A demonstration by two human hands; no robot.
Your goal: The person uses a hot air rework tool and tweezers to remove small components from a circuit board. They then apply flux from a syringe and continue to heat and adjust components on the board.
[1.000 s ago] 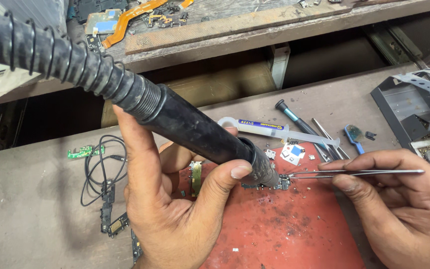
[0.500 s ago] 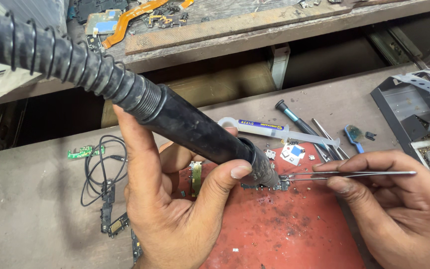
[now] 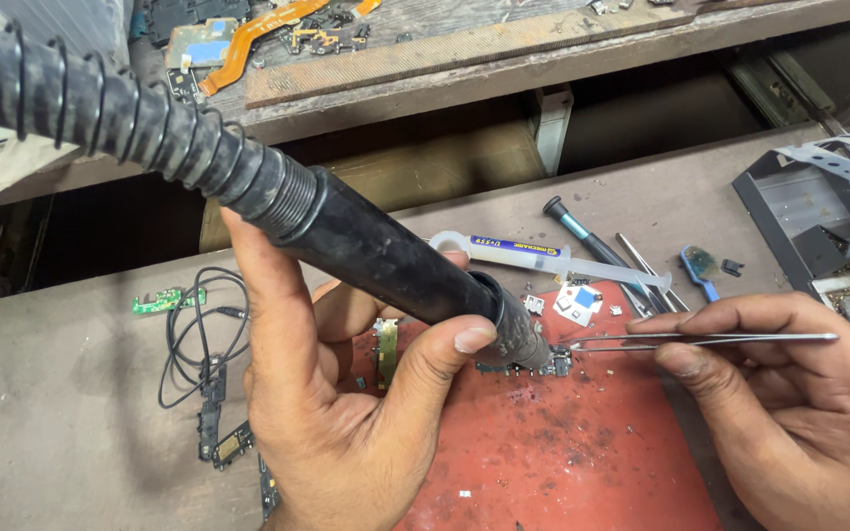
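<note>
My left hand (image 3: 346,393) sits palm-up-ish from where I'm watching, thumb and fingers curled around something thick, thumb tip pressed on top. My right hand (image 3: 799,413) comes in from the lower right edge, thumb and forefinger pinched tight together, other fingers tucked under, wrist low. The two hands sit close but aren't touching.

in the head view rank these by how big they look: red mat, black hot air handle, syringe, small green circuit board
1. red mat
2. black hot air handle, though it is nearer the camera, so this is unsure
3. syringe
4. small green circuit board
</note>
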